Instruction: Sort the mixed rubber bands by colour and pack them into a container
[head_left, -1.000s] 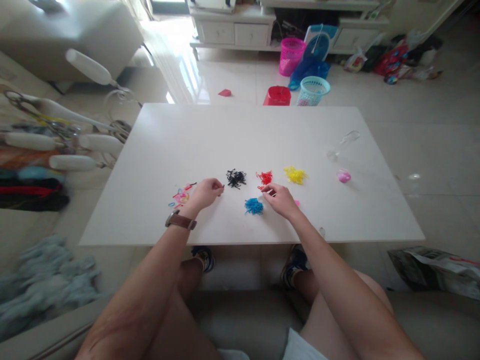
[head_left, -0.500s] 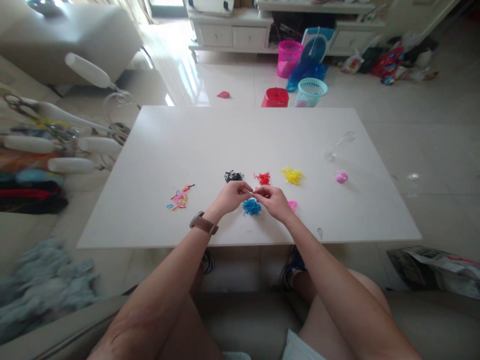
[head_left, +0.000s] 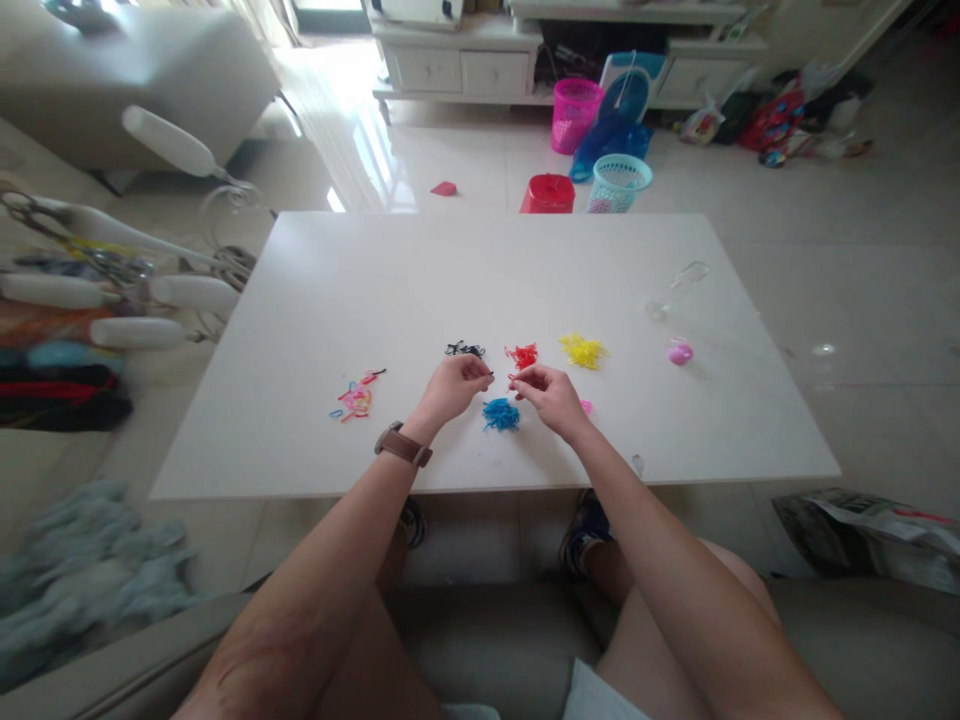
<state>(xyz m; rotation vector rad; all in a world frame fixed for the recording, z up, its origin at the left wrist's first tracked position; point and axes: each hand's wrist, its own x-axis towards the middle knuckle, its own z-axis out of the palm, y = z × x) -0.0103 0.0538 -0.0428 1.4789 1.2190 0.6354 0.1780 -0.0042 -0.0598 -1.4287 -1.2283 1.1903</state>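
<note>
Right hand (head_left: 551,395) pinching a red band (head_left: 512,378)

We hold the band between thumb and forefinger, above the table between the red pile (head_left: 523,355) and the blue pile (head_left: 500,414). Our left hand (head_left: 454,387) pinches a dark bit (head_left: 491,374), too small to make out, just beside the black pile (head_left: 466,349). The yellow pile (head_left: 583,350) lies farther right, the pink pile (head_left: 586,407) partly behind our right hand, and the mixed pile (head_left: 357,398) well to the left.

Beyond the table's far edge we see a pale blue basket (head_left: 619,180) with something pinkish low down in it, a red tub (head_left: 547,195) beside it, and a pink basket (head_left: 576,115) whose contents we cannot make out.

The white table (head_left: 375,280) also bears a pink ball (head_left: 680,352) near a clear plastic piece (head_left: 658,310). Around us spreads a shiny tiled floor (head_left: 480,150), with a white cabinet (head_left: 495,73) at the back.
</note>
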